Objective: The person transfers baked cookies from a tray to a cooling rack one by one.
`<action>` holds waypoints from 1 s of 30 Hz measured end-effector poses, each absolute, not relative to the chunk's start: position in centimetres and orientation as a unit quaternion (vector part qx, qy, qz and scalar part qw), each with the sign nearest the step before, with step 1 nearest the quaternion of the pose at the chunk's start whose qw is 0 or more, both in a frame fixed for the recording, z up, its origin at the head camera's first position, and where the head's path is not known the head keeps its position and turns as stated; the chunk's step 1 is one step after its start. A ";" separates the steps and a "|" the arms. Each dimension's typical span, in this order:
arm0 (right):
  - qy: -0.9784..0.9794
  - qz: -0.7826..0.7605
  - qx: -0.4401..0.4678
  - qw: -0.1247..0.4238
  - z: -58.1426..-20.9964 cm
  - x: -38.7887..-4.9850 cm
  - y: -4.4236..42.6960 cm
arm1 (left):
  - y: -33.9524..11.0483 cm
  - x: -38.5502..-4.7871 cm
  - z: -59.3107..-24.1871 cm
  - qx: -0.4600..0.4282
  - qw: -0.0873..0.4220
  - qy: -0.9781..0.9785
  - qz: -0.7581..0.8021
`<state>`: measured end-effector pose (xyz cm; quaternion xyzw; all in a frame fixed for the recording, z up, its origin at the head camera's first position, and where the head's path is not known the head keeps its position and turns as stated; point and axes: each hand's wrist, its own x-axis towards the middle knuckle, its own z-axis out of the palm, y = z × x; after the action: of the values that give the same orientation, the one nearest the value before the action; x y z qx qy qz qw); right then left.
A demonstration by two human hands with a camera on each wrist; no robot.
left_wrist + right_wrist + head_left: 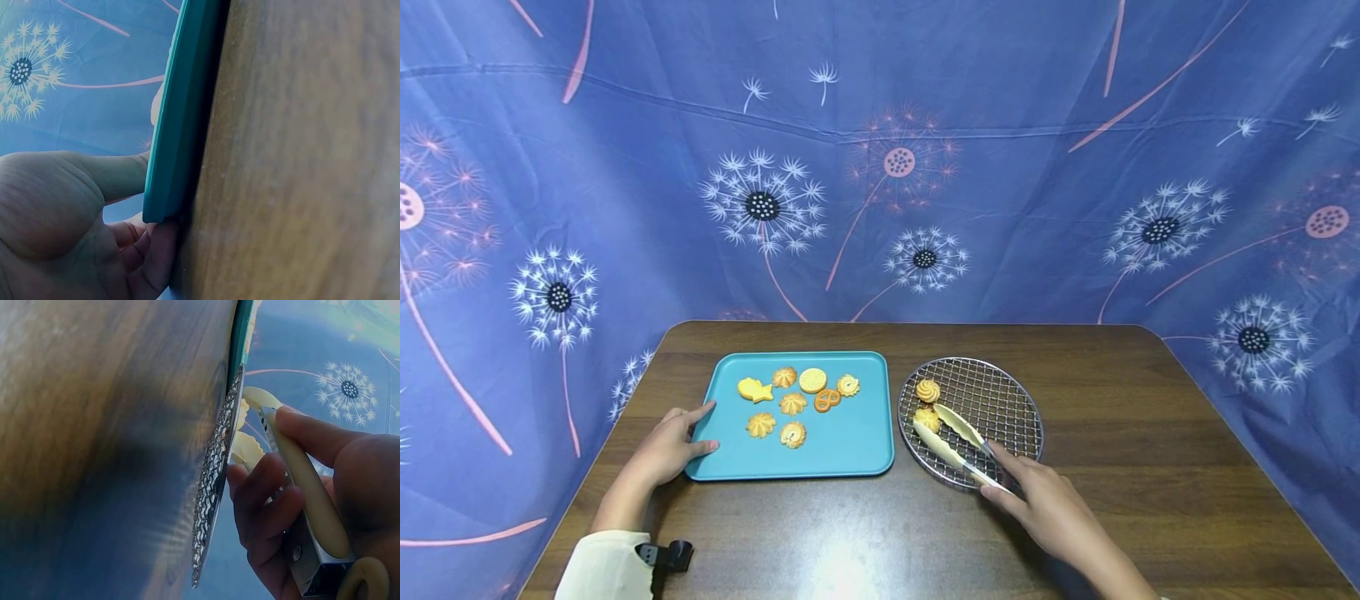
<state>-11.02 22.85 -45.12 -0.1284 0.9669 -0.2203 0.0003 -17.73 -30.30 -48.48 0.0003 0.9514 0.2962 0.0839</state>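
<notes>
On the left, a teal tray (850, 450) carries several cookies, among them a fish-shaped cookie (754, 389), a pretzel-shaped cookie (827, 401) and a round cookie (812, 381). My left hand (673, 442) grips its left edge, thumb over the rim (159, 162) in the left wrist view. Cream-and-metal tongs (942, 450) are held in my right hand (1048, 500), which wraps round their arms (309, 494). The tong tips lie either side of a flower-shaped cookie (927, 419) on the round wire rack (1000, 400); whether they squeeze it I cannot tell. A swirl cookie (928, 391) sits just behind.
Tray and rack stand side by side on a brown wooden table (1097, 400), a narrow gap between them. Behind the table's back edge hangs a blue dandelion-print cloth (1015, 183). A black strap device (670, 556) is on the left wrist.
</notes>
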 end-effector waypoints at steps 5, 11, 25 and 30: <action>0.967 -0.218 -0.131 0.005 -45.1 -11.1 22.8 | -30.3 -17.7 -48.5 0.003 0.081 0.952 0.295; 0.968 -0.216 -0.129 0.015 -44.9 -11.1 22.8 | -30.4 -17.8 -48.6 0.005 0.080 0.953 0.292; 0.968 -0.216 -0.126 0.022 -44.9 -11.1 22.9 | -30.3 -17.7 -48.5 0.001 0.082 0.951 0.299; 0.968 -0.218 -0.123 0.027 -44.9 -11.1 22.9 | -30.3 -17.7 -48.6 0.000 0.083 0.950 0.300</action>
<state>-11.10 22.91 -44.93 -0.1231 0.9677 -0.2185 0.0273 -17.70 -30.31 -48.59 0.0000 0.9505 0.2995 0.0831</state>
